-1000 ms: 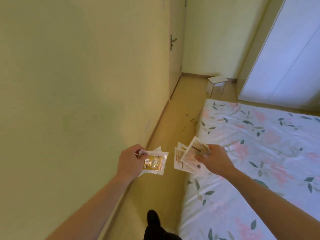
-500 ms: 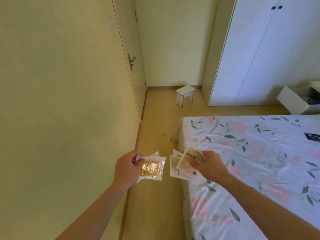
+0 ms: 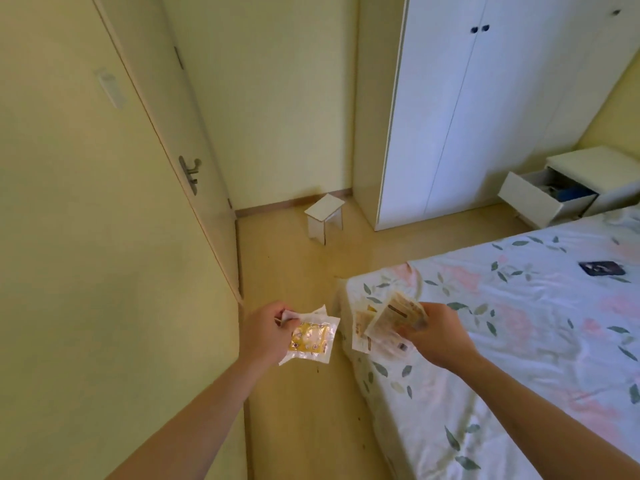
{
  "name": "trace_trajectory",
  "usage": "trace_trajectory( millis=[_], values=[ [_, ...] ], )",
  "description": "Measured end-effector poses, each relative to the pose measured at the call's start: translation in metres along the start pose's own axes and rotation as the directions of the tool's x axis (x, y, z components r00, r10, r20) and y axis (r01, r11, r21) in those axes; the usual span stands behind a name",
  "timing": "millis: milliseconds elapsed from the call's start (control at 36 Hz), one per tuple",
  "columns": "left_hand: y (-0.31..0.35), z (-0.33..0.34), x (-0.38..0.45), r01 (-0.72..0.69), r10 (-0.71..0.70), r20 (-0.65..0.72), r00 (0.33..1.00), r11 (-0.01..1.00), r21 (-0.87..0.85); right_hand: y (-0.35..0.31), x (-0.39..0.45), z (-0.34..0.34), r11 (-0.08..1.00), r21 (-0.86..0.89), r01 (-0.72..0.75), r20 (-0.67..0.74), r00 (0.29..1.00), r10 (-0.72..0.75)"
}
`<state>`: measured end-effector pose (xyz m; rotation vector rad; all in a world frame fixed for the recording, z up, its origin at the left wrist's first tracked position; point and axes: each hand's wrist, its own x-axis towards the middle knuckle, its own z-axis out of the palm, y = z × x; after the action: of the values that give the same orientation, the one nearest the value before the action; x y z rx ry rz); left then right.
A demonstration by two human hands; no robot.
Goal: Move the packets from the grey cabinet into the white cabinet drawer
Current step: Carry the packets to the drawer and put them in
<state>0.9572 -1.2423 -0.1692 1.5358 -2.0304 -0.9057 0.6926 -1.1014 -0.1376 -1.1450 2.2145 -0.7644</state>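
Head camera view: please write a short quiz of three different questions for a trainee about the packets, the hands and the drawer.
1. True or false: the left hand holds a packet with a yellow print.
2. Multiple choice: the open drawer is
A. in the tall white wardrobe
B. in the low white cabinet beside that wardrobe
C. in the small stool
3. Fill in: the right hand grips several packets above the edge of the ____.

Key
1. True.
2. B.
3. Bed, which has a floral sheet.
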Motion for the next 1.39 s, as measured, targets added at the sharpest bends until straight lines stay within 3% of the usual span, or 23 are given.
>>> trace_trajectory(
  millis=[194,333,528,750,1000,1194,1389],
  values=[
    [0.043,0.011,0.13,-0.14,0.141,0.13,0.981,0.99,-0.018,-0.004,0.074,-0.016,0.982,0.073,-0.173,-0.15,0.972,0.182],
    [0.066,0.024,0.225,-0.215,0.221,0.179,0.959,0.975,-0.049,-0.004,0.158,-0.026,0.971,0.099,-0.216,-0.2,0.952,0.232],
    [0.069,0.026,0.36,-0.207,0.206,0.186,0.961,0.978,-0.013,-0.029,0.304,-0.021,0.976,0.101,-0.192,-0.162,0.965,0.207],
    [0.066,0.0,0.507,-0.143,0.144,0.086,0.986,0.99,-0.017,-0.106,0.463,-0.016,0.987,0.106,-0.121,-0.046,0.991,0.126],
    [0.066,0.014,0.682,-0.178,0.18,0.126,0.976,0.984,-0.025,-0.138,0.617,-0.006,0.976,0.162,-0.146,-0.093,0.982,0.163],
    [0.093,0.052,0.806,-0.261,0.259,0.277,0.925,0.965,-0.033,-0.144,0.689,-0.015,0.941,0.214,-0.261,-0.185,0.935,0.302],
    [0.166,0.131,0.884,-0.369,0.374,0.48,0.794,0.923,-0.108,-0.115,0.717,-0.052,0.861,0.322,-0.394,-0.33,0.806,0.492]
  ],
)
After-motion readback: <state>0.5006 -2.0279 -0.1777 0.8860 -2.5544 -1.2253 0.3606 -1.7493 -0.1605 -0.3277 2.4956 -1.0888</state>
